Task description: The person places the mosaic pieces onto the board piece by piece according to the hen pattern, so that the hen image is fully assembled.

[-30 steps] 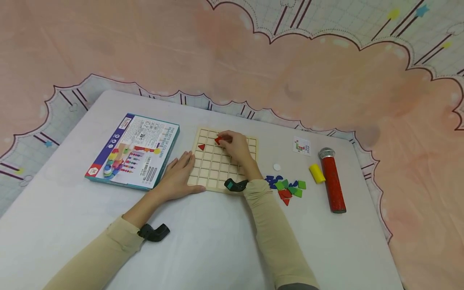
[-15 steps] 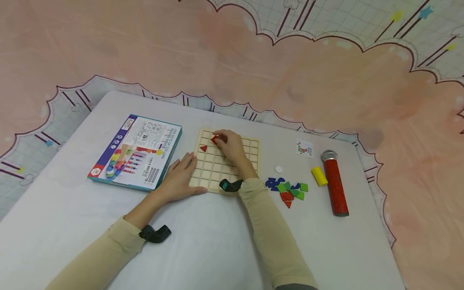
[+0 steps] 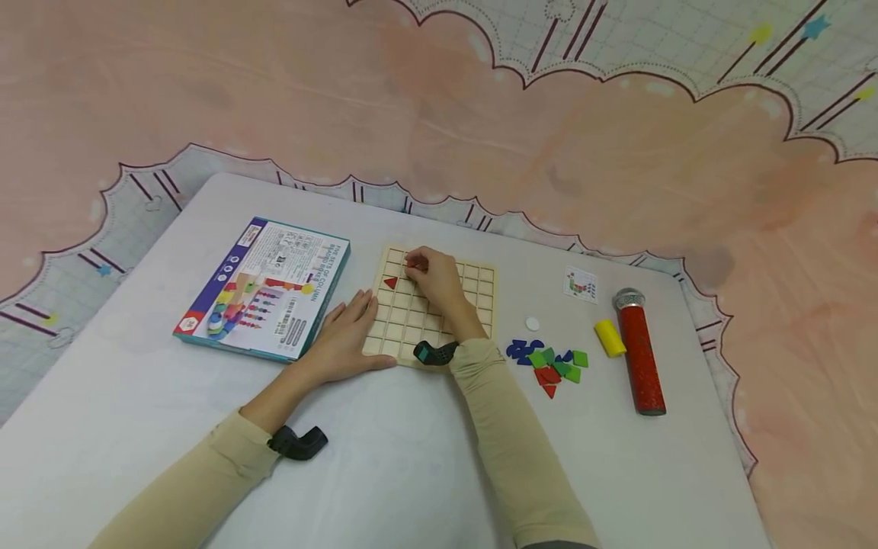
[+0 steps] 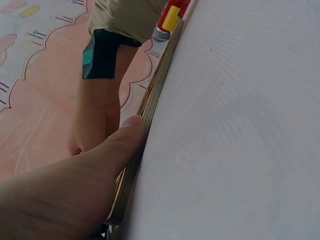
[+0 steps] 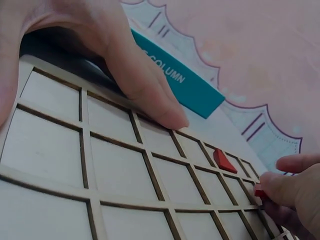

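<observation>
My left hand [image 3: 341, 345] lies with straight fingers along the left edge of a wooden grid board [image 3: 398, 316], its thumb at the near edge. In the left wrist view that thumb [image 4: 131, 124] touches the board's side. One red triangle [image 3: 391, 283] sits in a cell near the board's upper left corner. Just right of it, my right hand [image 3: 440, 284] pinches a small red piece [image 5: 259, 190] between thumb and fingers, low over the grid. Most of this piece is hidden by the fingertips, so I cannot tell its shape.
Left of the board lies a printed box [image 3: 267, 290]. To the right are blue pieces [image 3: 521, 352], green squares [image 3: 581, 358], red pieces [image 3: 546, 376], a white disc [image 3: 532, 324], a picture card [image 3: 581, 284], a yellow cylinder [image 3: 610, 338] and a red microphone [image 3: 642, 362].
My right hand has shifted slightly left over the grid, and its red piece is now mostly covered by the fingers. My left hand stays at the board's edge; the whole view drifts slightly.
</observation>
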Motion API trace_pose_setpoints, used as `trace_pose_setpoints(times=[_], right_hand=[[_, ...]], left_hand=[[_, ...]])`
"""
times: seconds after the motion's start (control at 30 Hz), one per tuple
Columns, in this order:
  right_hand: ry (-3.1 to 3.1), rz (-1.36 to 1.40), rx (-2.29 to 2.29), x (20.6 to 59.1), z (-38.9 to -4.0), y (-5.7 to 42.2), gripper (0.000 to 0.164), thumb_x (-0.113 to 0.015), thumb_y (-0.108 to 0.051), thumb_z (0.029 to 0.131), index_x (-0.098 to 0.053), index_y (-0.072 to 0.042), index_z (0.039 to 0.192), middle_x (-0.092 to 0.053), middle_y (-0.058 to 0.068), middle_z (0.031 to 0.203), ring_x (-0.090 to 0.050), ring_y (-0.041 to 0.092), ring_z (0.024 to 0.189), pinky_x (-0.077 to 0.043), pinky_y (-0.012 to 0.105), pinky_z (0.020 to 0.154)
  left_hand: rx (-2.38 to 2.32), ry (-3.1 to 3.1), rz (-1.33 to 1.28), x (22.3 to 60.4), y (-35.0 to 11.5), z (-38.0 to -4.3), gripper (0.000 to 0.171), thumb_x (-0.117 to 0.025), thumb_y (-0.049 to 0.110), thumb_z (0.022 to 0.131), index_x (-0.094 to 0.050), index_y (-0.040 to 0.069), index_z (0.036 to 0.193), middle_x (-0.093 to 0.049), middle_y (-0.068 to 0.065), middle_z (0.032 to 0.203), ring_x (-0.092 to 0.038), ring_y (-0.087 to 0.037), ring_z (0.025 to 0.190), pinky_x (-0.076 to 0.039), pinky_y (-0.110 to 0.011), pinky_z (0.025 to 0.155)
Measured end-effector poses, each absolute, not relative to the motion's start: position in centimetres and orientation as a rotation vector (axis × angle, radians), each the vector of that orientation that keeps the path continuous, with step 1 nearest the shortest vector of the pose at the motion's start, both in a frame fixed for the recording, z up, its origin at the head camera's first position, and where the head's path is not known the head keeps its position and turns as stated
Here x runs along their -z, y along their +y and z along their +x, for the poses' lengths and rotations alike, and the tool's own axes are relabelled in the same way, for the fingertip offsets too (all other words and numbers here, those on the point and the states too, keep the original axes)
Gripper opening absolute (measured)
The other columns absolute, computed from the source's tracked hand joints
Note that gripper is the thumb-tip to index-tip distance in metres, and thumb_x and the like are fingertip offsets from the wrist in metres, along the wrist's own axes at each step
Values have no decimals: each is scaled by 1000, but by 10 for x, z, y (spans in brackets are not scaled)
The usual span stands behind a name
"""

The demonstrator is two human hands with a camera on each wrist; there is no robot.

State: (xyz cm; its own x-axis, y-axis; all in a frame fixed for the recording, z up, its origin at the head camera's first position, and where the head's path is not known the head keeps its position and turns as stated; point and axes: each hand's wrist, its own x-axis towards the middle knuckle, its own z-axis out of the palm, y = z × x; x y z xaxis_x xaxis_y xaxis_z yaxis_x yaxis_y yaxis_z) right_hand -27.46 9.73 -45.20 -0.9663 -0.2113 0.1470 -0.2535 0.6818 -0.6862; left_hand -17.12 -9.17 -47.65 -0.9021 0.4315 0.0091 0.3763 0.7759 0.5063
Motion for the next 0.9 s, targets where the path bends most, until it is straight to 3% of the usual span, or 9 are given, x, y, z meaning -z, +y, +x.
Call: trace_pose_setpoints(times=[0.17, 0.47, 0.9], right_hand=[[-2823, 396, -1110, 453, -276, 98, 23, -66, -11, 88, -68, -9, 111, -68, 7, 105, -66, 17, 96, -53, 25, 84], [-2876, 439, -913, 454, -274, 96, 18, -63, -14, 91, -73, -11, 106, -72, 4, 108, -65, 17, 105, -51, 27, 92], [-2886, 428, -904, 458, -270, 99, 23, -66, -18, 89, -72, -9, 109, -67, 7, 108, -63, 19, 96, -53, 28, 81]], left_hand=[[-801, 2861, 652, 476, -91, -171, 112, -72, 60, 73, -21, -8, 147, -14, -22, 158, -7, -34, 148, -6, -51, 118], [-789, 2872, 669, 477, -92, -170, 113, -71, 61, 73, -21, -8, 147, -13, -23, 157, -8, -35, 147, -7, -51, 117], [-793, 2872, 675, 476, -91, -169, 114, -72, 61, 72, -21, -9, 147, -14, -23, 157, -8, -35, 147, -7, -52, 117]])
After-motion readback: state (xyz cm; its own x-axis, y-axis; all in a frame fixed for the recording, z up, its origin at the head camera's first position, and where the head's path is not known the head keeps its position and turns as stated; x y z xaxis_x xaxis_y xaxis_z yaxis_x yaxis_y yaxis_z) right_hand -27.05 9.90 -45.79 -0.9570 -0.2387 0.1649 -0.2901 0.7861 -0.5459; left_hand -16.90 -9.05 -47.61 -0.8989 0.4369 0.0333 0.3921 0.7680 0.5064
